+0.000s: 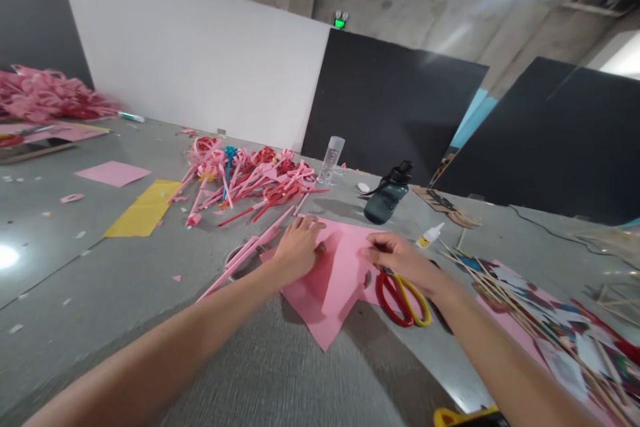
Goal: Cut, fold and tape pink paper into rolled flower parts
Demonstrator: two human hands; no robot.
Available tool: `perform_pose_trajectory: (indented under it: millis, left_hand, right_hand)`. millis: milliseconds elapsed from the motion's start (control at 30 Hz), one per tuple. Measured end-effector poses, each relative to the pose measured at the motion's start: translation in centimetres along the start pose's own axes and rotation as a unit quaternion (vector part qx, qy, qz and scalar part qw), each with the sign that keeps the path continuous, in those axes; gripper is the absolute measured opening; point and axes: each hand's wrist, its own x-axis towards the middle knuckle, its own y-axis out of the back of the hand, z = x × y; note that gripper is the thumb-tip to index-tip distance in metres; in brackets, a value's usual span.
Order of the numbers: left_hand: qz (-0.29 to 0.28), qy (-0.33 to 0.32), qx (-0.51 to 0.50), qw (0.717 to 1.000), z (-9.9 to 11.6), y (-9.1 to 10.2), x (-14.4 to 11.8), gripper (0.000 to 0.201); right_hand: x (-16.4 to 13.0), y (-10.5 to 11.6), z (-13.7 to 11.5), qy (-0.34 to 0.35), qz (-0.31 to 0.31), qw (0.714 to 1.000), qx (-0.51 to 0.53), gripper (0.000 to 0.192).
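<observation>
Left hand: fingers together, pressed flat on a folded pink paper sheet at the centre of the grey table. Right hand: fingertips pinching the sheet's right edge. Red-and-yellow scissors: just beside the sheet, under the right wrist. Dark water bottle, small glue bottle: beyond. Pile of pink and red paper flowers on sticks: behind, left. Wooden skewers: right.
</observation>
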Motion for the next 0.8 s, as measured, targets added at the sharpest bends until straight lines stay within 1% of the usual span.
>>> perform_pose_trajectory:
  millis: [67, 133, 167, 200, 267, 333, 400, 467, 533, 567, 600, 700, 800]
  left_hand:
    - [0.002, 0.032, 0.055, 0.998, -1.2, -0.3, 0.4, 0.039]
    - [-0.009, 0.057, 0.083, 0.995, -2.0, -0.7, 0.7, 0.034]
    - [-0.012, 0.061, 0.089, 0.994, -2.3, -0.9, 0.8, 0.033]
    - [-0.015, 0.061, 0.091, 0.994, -2.4, -1.0, 0.8, 0.033]
    - [-0.012, 0.058, 0.092, 0.994, -2.4, -1.3, 0.8, 0.034]
    - [-0.008, 0.058, 0.096, 0.994, -2.3, -1.3, 0.8, 0.032]
    - [-0.007, 0.059, 0.101, 0.993, -2.2, -1.3, 0.6, 0.032]
    - [-0.012, 0.065, 0.105, 0.992, -2.1, -1.3, 0.5, 0.037]
    - [-0.024, 0.079, 0.106, 0.991, -2.0, -1.2, 0.5, 0.045]
    - [-0.029, 0.088, 0.105, 0.990, -2.0, -1.1, 0.5, 0.047]
    - [-0.032, 0.098, 0.104, 0.989, -1.9, -1.0, 0.4, 0.049]
    - [-0.021, 0.111, 0.102, 0.988, -1.7, -0.6, 0.5, 0.046]
    - [-0.003, 0.120, 0.091, 0.989, -1.7, -0.4, 0.6, 0.042]
  right_hand:
    - [0.3, 1.1, 0.3, 0.007, 0.092, 0.995, 0.031, 0.026]
    - [1.0, 2.0, 0.7, 0.034, 0.202, 0.977, 0.059, 0.029]
    - [1.4, 2.3, 1.0, 0.046, 0.240, 0.968, 0.063, 0.031]
    - [1.9, 2.4, 1.2, 0.055, 0.261, 0.962, 0.056, 0.031]
    - [3.0, 2.2, 1.8, 0.060, 0.256, 0.965, 0.001, 0.026]
    - [4.4, 1.6, 2.5, 0.063, 0.223, 0.969, -0.084, 0.019]
    - [5.8, 0.9, 3.4, 0.068, 0.198, 0.965, -0.158, 0.018]
    - [7.3, 0.5, 4.5, 0.062, 0.212, 0.954, -0.204, 0.021]
    - [8.6, 0.7, 5.6, 0.030, 0.252, 0.935, -0.249, 0.025]
    - [9.1, 0.9, 6.2, 0.011, 0.275, 0.924, -0.265, 0.028]
    - [9.6, 1.1, 6.6, 0.000, 0.277, 0.923, -0.266, 0.029]
    - [10.5, 1.5, 7.6, -0.010, 0.249, 0.934, -0.257, 0.028]
    - [11.5, 1.3, 8.0, 0.002, 0.213, 0.946, -0.245, 0.035]
